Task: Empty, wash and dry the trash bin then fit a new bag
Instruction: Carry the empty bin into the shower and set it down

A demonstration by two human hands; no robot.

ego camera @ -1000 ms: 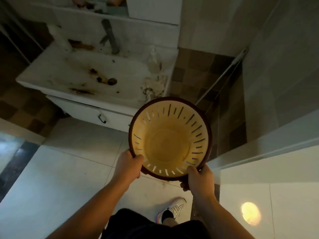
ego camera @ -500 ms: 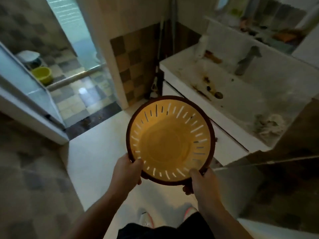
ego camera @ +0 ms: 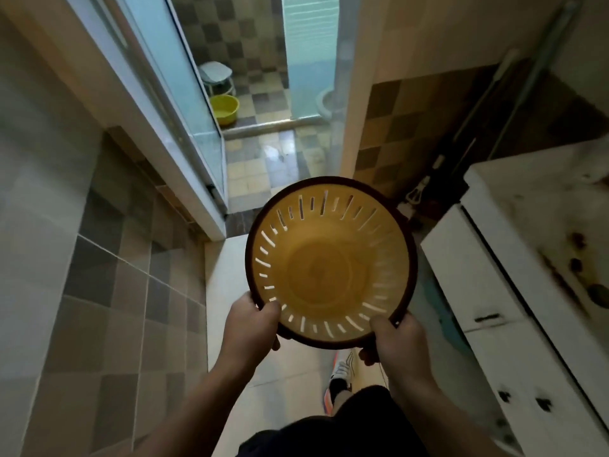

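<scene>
Doorway (ego camera: pixel 263 133) now ahead, not sink (ego camera: pixel 540 258).

Looking down into an empty yellow trash bin (ego camera: pixel 329 268) with slotted walls and a dark brown rim, held level above a pale tiled floor (ego camera: pixel 227 268). Left hand (ego camera: pixel 248 328) and right hand (ego camera: pixel 397 341) each curled over the near rim. Beyond, an open glass door (ego camera: pixel 184 103) onto checkered tiles, with a yellow basin (ego camera: pixel 224 109) and white stool (ego camera: pixel 216 74). At right, a stained white sink cabinet (ego camera: pixel 514 291).
</scene>
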